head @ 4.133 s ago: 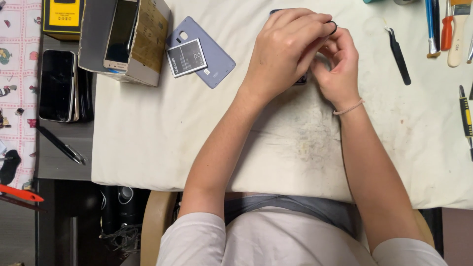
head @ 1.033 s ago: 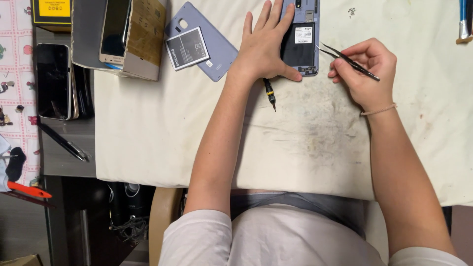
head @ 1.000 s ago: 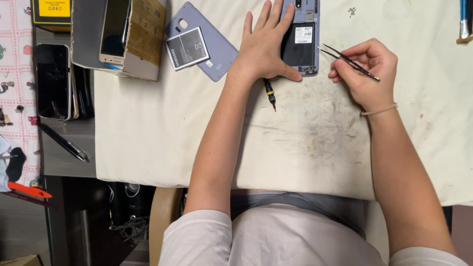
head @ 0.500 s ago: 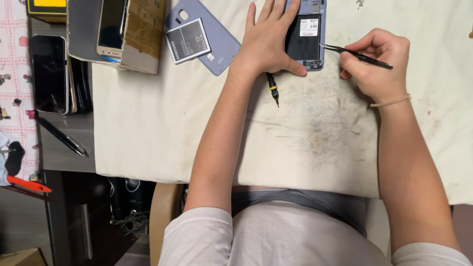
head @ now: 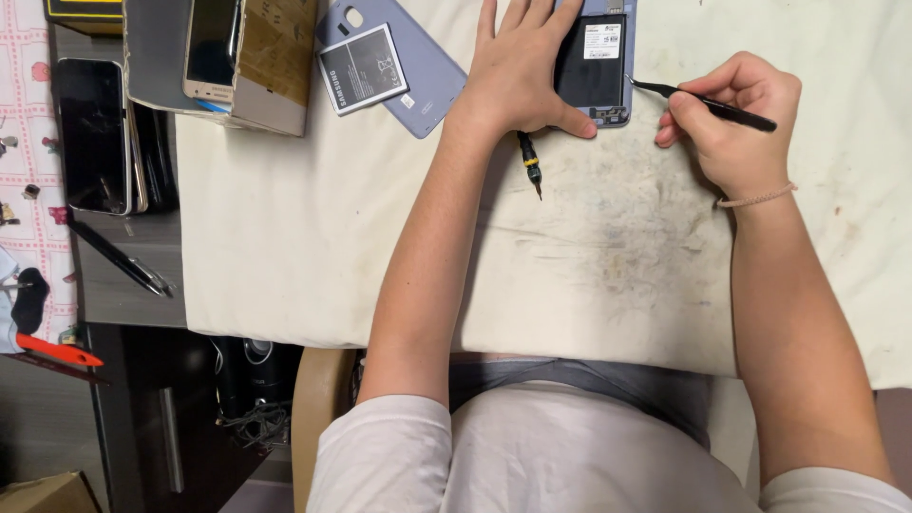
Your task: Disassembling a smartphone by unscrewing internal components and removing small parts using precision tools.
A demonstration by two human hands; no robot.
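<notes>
— Where's the opened phone (head: 597, 66)?

— At the far edge of the stained cloth (head: 285, 247), pinned under the left hand (head: 518, 71), fingers spread flat.

— And the right hand (head: 736, 119)?

— Fingers pinched shut on black tweezers (head: 698, 103), tips touching the phone's right edge. A small screwdriver (head: 530, 166) lies below the left palm.

Bright, even, sharp; soft shadows

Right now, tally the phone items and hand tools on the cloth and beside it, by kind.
Phones: 3 (opened phone, gold phone, black phone)
Back cover: 1
Battery: 1
Tweezers: 1
Screwdriver: 1
Total: 7
</notes>
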